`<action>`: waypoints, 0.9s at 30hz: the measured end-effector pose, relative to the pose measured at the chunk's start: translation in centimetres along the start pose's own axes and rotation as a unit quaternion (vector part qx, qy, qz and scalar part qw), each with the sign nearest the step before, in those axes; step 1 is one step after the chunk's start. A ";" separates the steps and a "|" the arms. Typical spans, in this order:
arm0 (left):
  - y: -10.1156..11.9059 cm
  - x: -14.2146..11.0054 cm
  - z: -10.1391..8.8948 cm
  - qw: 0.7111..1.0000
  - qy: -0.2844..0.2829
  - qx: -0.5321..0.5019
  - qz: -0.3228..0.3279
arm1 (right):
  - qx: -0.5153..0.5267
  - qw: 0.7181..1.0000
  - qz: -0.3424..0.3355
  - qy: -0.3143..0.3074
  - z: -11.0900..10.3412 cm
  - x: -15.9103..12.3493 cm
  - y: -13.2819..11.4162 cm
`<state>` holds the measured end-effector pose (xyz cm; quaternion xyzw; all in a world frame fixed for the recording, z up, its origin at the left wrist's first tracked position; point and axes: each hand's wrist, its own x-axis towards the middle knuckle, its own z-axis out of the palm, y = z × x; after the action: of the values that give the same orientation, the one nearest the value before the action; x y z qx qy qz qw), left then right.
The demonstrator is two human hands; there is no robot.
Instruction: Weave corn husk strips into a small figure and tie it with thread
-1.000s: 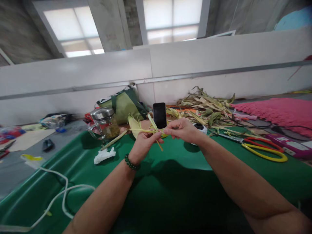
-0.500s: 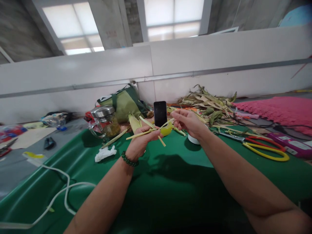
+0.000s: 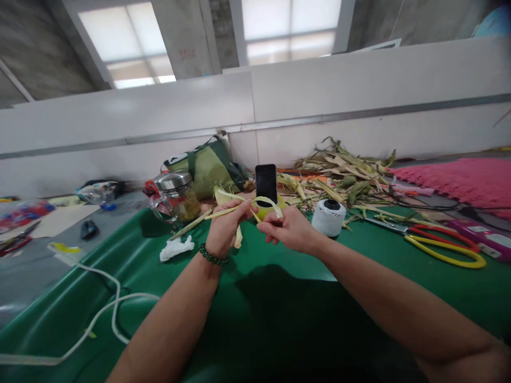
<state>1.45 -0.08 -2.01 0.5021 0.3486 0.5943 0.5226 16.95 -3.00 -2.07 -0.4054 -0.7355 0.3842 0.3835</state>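
My left hand, with a dark green bead bracelet on its wrist, is closed in a pinch on pale yellow-green corn husk strips, where they cross at the fingertips. One strip arches over to my right hand, whose fingers are closed around its end. Both hands are held above the green sheet, close to each other. Behind them stands a dark phone, propped upright. Part of a yellow-green object shows at the phone's foot; its kind is hidden. The inner fingers of my right hand do not show.
A spool of white thread stands right of my hands, with large scissors beyond. Husks lie heaped behind. To the left are a glass jar, a green bag, crumpled tissue and a white cord.
My right hand has come down and nearer, bending the husk strip into an arch. The white spool, mostly covered before, now shows. The view has shifted slightly.
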 end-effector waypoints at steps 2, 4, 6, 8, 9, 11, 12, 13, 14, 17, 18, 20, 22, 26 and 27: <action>0.2 0.2 -0.2 1.000 0.014 -0.022 -0.003 | -0.059 0.998 -0.031 -0.001 0.2 -0.5 -0.4; 0.3 0.3 -0.3 0.999 0.028 -0.037 -0.001 | -0.095 0.994 -0.058 -0.014 0.4 -0.8 -0.7; 0.2 0.2 -0.3 0.998 0.035 -0.042 0.003 | -0.093 0.993 -0.055 -0.038 0.4 -0.8 -0.7; 0.1 0.1 -0.1 0.999 0.026 -0.044 0.006 | -0.070 0.995 -0.030 -0.063 0.2 -0.6 -0.5; 0.0 0.1 0.0 0.999 0.018 -0.046 0.002 | -0.064 0.995 -0.020 -0.067 0.1 -0.5 -0.4; 0.0 -0.1 0.1 0.999 -0.001 -0.051 -0.012 | -0.075 0.995 -0.022 -0.064 -0.4 -0.2 -0.1; 0.1 -0.2 0.1 0.998 -0.010 -0.054 -0.016 | -0.088 0.994 -0.029 -0.053 -0.7 -0.1 0.0; 0.2 -0.3 0.2 0.998 -0.018 -0.055 -0.016 | -0.103 0.994 -0.036 -0.030 -1.2 0.0 0.1; 0.3 -0.4 0.2 0.998 -0.026 -0.050 -0.012 | -0.118 0.992 -0.047 0.015 -1.6 0.1 0.1; 0.5 -0.8 0.3 0.999 -0.045 -0.006 0.002 | -0.176 0.955 -0.114 0.209 -2.9 0.3 0.1; 0.4 -0.8 0.3 0.999 -0.050 0.012 0.002 | -0.198 0.939 -0.146 0.242 -3.2 0.4 0.1; 0.3 -0.9 0.3 0.997 -0.061 0.038 0.004 | -0.225 0.935 -0.185 0.200 -3.2 0.6 0.3; 0.2 -1.0 0.4 0.996 -0.068 0.052 0.017 | -0.221 0.958 -0.169 0.072 -2.8 0.9 0.6; 0.5 -1.0 0.4 0.991 -0.079 0.099 0.036 | -0.220 0.967 -0.130 0.006 -2.2 0.9 0.8; 0.6 -0.9 0.4 0.989 -0.084 0.113 0.038 | -0.228 0.963 -0.140 0.009 -2.5 0.8 0.7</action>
<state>1.60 -1.17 -1.56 0.6190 0.3492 0.5265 0.4666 19.00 -1.40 -1.45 -0.3789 -0.8494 0.1449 0.3377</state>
